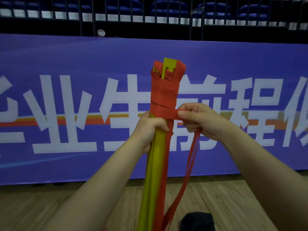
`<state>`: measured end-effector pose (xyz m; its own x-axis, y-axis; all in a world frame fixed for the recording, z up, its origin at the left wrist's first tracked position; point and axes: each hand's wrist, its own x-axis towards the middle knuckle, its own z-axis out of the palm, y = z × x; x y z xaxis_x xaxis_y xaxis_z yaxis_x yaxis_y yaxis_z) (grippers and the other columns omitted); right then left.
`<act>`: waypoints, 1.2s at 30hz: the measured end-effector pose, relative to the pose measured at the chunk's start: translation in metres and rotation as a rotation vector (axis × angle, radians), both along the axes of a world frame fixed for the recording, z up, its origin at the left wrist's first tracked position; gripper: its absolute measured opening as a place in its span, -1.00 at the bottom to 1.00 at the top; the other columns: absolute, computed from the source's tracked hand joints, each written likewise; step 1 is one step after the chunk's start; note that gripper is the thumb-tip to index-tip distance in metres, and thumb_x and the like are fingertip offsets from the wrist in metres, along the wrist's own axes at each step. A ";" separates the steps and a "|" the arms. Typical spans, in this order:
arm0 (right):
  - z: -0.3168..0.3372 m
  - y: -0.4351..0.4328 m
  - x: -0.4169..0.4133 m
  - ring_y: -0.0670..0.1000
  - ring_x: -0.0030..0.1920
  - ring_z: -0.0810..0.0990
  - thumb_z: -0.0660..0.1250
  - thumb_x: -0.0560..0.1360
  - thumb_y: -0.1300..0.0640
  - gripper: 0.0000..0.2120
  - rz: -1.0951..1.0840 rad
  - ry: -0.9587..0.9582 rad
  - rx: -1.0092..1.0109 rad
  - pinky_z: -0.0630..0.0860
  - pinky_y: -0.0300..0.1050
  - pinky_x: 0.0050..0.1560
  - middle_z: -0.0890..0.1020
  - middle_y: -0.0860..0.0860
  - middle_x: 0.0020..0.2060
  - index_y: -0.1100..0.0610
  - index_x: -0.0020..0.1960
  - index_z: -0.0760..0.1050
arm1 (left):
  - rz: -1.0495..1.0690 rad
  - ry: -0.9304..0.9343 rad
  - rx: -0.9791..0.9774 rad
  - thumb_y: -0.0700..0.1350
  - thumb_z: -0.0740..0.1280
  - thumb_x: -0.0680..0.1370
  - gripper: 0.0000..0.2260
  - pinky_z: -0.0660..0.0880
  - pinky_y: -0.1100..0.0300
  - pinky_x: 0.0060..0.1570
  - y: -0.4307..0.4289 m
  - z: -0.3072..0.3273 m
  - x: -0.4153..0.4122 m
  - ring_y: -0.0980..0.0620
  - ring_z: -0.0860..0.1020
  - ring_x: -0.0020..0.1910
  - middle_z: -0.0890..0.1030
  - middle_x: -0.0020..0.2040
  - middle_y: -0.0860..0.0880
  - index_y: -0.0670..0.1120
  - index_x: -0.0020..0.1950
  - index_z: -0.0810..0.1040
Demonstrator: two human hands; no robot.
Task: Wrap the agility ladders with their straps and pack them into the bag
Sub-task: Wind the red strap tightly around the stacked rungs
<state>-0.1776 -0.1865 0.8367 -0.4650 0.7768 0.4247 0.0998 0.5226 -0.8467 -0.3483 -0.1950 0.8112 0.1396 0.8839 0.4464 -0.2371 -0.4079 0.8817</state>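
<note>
A bundle of yellow agility ladder rungs (155, 164) stands upright in the middle of the view. Red strap (164, 94) is wound in several turns around its top end. My left hand (150, 127) grips the bundle just below the wound part. My right hand (200, 119) pinches a stretch of the red strap that runs level from the bundle's right side. Loose strap (188, 165) hangs down from my right hand toward the floor. No bag can be clearly made out.
A purple banner (66, 100) with large white characters runs across behind the bundle. Above it is a black railing (166, 17) with blue seats. A wooden floor (225, 197) lies below, with a dark object (197, 221) at the bottom edge.
</note>
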 end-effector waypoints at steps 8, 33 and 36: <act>0.002 0.004 -0.006 0.03 -0.45 0.36 0.50 0.37 0.08 -0.71 0.003 0.048 0.173 0.33 -0.27 -0.44 0.45 0.17 -0.34 0.11 0.02 0.49 | -0.415 -0.007 -0.043 -0.27 0.19 0.09 -0.70 0.52 0.19 -0.41 0.006 0.003 -0.005 -0.08 0.54 -0.48 0.57 -0.38 -0.16 -0.23 -0.27 0.61; 0.000 -0.011 0.006 -0.09 -0.38 0.49 0.28 0.46 0.13 -0.88 0.060 -0.093 0.019 0.48 -0.26 -0.18 0.48 -0.03 -0.47 0.16 -0.18 0.53 | 0.048 0.029 0.165 -0.40 0.40 0.26 -0.71 0.45 0.28 -0.44 -0.002 -0.005 0.012 0.12 0.52 -0.49 0.56 -0.46 0.05 -0.17 -0.10 0.47; 0.000 -0.006 0.004 -0.11 -0.49 0.35 0.37 0.46 0.10 -0.86 0.053 -0.004 -0.004 0.45 -0.20 -0.28 0.37 -0.05 -0.50 0.14 -0.13 0.45 | -0.069 -0.009 0.116 -0.31 0.38 0.09 -0.72 0.39 0.24 -0.47 -0.003 0.000 0.004 0.02 0.45 -0.55 0.48 -0.50 -0.06 -0.18 -0.24 0.47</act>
<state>-0.1737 -0.1929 0.8367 -0.5073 0.7528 0.4194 0.0756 0.5237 -0.8485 -0.3447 -0.1982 0.8108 0.1937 0.8145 0.5469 -0.2763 -0.4896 0.8270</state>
